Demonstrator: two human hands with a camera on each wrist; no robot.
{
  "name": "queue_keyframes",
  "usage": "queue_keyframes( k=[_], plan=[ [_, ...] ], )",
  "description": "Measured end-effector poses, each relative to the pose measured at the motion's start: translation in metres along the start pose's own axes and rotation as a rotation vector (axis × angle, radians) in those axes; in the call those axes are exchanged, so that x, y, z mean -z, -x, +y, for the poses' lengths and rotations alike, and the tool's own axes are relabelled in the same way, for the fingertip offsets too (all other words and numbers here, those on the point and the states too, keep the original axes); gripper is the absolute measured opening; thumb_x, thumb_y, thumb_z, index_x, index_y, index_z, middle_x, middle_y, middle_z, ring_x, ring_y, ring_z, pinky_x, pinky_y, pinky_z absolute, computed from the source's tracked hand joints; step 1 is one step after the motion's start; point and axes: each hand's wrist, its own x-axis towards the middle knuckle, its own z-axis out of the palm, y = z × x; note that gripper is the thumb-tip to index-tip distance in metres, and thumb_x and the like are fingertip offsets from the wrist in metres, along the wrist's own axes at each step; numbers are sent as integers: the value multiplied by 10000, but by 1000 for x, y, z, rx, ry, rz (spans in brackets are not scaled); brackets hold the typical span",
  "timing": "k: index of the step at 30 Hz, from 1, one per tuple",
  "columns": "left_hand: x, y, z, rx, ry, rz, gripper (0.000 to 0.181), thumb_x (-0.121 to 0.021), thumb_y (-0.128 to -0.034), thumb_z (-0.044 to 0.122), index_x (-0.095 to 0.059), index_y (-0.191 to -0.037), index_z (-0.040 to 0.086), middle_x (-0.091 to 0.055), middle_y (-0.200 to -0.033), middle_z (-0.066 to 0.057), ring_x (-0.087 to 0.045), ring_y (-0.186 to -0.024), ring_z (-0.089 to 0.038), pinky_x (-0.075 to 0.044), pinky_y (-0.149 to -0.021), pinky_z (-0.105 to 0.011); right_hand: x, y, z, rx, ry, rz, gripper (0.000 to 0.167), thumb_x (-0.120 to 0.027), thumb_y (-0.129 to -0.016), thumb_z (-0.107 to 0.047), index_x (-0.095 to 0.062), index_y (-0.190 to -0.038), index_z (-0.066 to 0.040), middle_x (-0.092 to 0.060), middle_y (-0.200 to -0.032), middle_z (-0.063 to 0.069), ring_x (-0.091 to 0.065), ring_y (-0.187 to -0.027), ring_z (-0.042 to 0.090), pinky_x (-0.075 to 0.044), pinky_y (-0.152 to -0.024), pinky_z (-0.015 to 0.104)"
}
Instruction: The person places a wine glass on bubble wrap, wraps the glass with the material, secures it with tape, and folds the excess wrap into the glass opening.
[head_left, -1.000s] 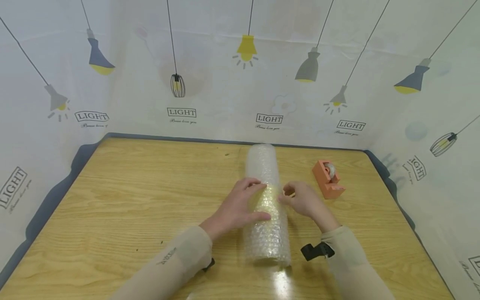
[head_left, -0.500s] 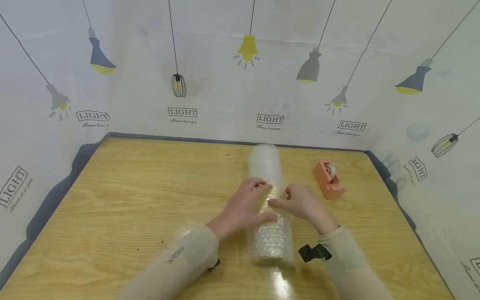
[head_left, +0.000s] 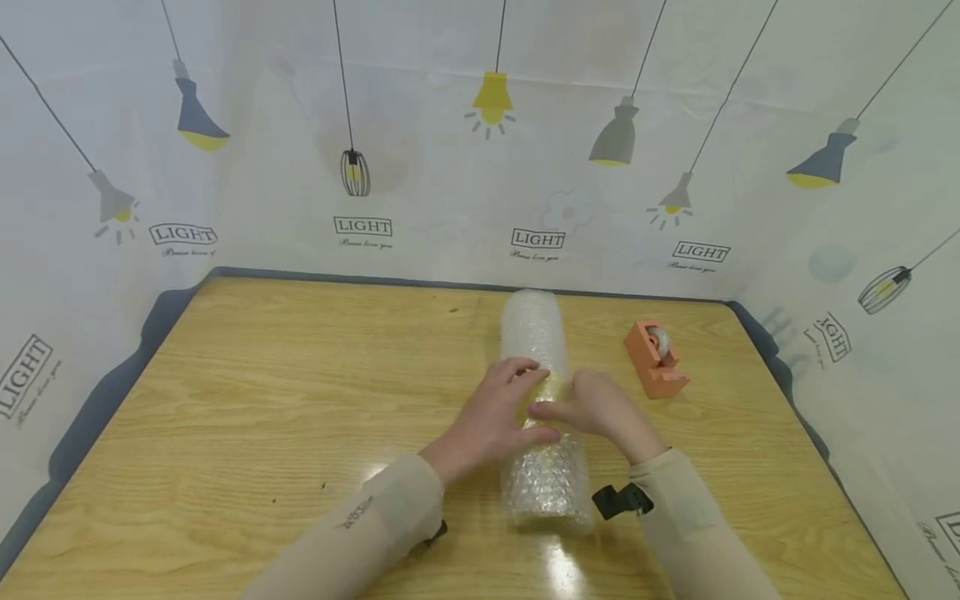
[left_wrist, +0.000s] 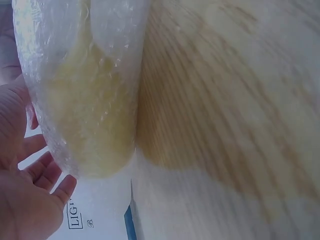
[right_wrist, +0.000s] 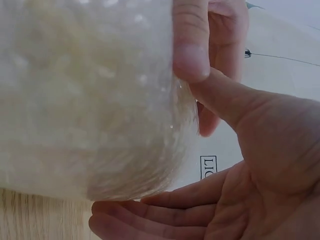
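A roll of clear bubble wrap [head_left: 531,333] lies lengthwise on the wooden table, and a yellowish shape shows blurred through its layers. From the left, my left hand [head_left: 491,417] rests on top of it, thumb and fingers spread apart. My right hand [head_left: 607,412] lies against the roll's right side, its thumb reaching over the top between the left thumb and fingers. In the right wrist view the right fingers [right_wrist: 165,215] stretch fairly straight along the roll's side. The left wrist view has the left fingers [left_wrist: 50,172] loosely bent beside the bubble wrap.
An orange tape dispenser [head_left: 656,358] with a roll of clear tape stands right of the bubble wrap. The wooden table [head_left: 300,375] ends at a backdrop [head_left: 435,167] printed with lamps. Black straps [head_left: 622,502] sit at the wrists.
The right hand has moved left from the roll's edge, its thumb now over the top. The roll has shifted slightly right, with the left hand still on it. The tape dispenser stays put.
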Motion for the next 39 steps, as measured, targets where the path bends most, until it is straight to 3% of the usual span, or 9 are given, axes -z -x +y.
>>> queue_keyframes(
  k=[7,14,22,32,39],
  plan=[
    [7,2,-6,40,58,-38,936,-807,-863,510,-390,-1585,83,-345,-1641,-37,-339,-1505,-235,-339,-1231,-405,5,-1,8,-8,-63,-34,544,-773,-856,-579,-602,-797,-65,-608,-710,55,-570,-617,183,-458,-528,287],
    [14,7,-21,100,142,-63,995,-864,-806,485,-384,-1594,113,-330,-1659,-15,-327,-1517,-238,-320,-1234,-457,7,-3,19,-5,-156,-81,528,-774,-879,-539,-637,-812,-33,-699,-823,101,-705,-750,243,-629,-711,430],
    [21,12,-28,87,161,-92,1066,-892,-748,493,-370,-1603,130,-315,-1673,-16,-301,-1530,-258,-307,-1234,-500,7,-5,24,13,-281,-132,475,-777,-918,-432,-691,-913,35,-728,-920,133,-742,-779,254,-646,-749,452],
    [29,18,-31,80,149,-90,1082,-902,-722,483,-377,-1599,125,-334,-1662,-18,-313,-1522,-255,-309,-1233,-503,3,-8,20,4,-410,-219,534,-764,-940,-392,-682,-1127,102,-723,-1075,175,-752,-903,312,-634,-837,480],
    [35,20,-33,79,127,-86,1088,-900,-717,508,-384,-1596,126,-342,-1658,-6,-318,-1520,-248,-309,-1234,-493,-1,-12,20,-5,-437,-251,544,-745,-956,-385,-664,-1164,112,-708,-1120,192,-751,-918,327,-624,-868,475]
  ],
)
